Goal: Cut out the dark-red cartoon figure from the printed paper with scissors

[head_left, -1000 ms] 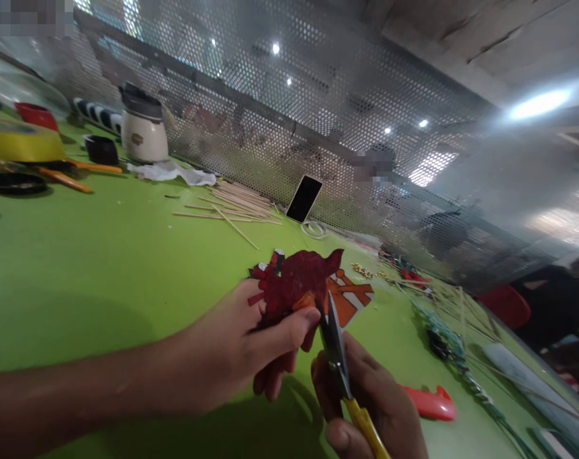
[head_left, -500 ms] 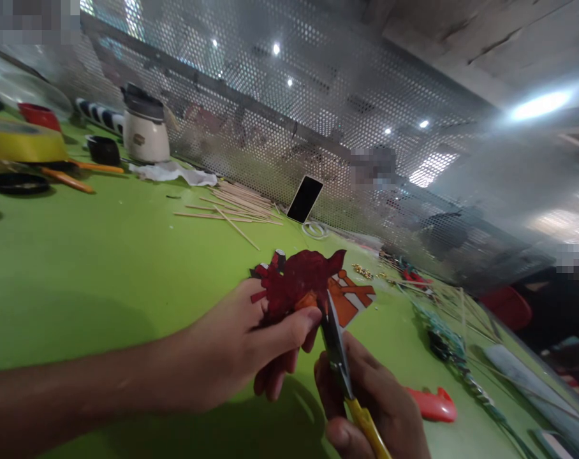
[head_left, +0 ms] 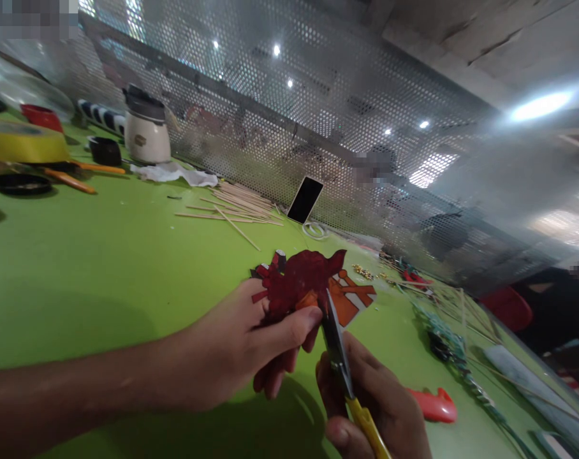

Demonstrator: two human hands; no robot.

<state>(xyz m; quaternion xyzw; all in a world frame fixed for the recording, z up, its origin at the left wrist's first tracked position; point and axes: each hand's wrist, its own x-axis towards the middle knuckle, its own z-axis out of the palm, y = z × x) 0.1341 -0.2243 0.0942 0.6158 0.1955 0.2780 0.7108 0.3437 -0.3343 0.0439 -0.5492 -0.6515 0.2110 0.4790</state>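
Observation:
My left hand (head_left: 265, 341) pinches a dark red and orange paper cutout (head_left: 301, 274) between thumb and fingers, above the green table. White patches show between the orange parts on the cutout's right side. My right hand (head_left: 375, 401) is closed around the yellow handles of a pair of scissors (head_left: 337, 350). The blades point up and meet the cutout just right of my left thumb, at the border of the red and orange parts. Part of the right-hand fingers is hidden behind the scissors.
Thin wooden sticks (head_left: 241, 204) and a leaning phone-like device (head_left: 305, 199) lie beyond my hands on the green table (head_left: 79, 268). A red plastic object (head_left: 433, 405) sits right of my right hand. A kettle-like jug (head_left: 146, 127) and yellow tape (head_left: 21, 143) stand left. A perforated panel (head_left: 251, 108) borders the back.
Almost nothing differs. The scissors and both hands stay at nearly the same place on the cutout; the view shifts very slightly.

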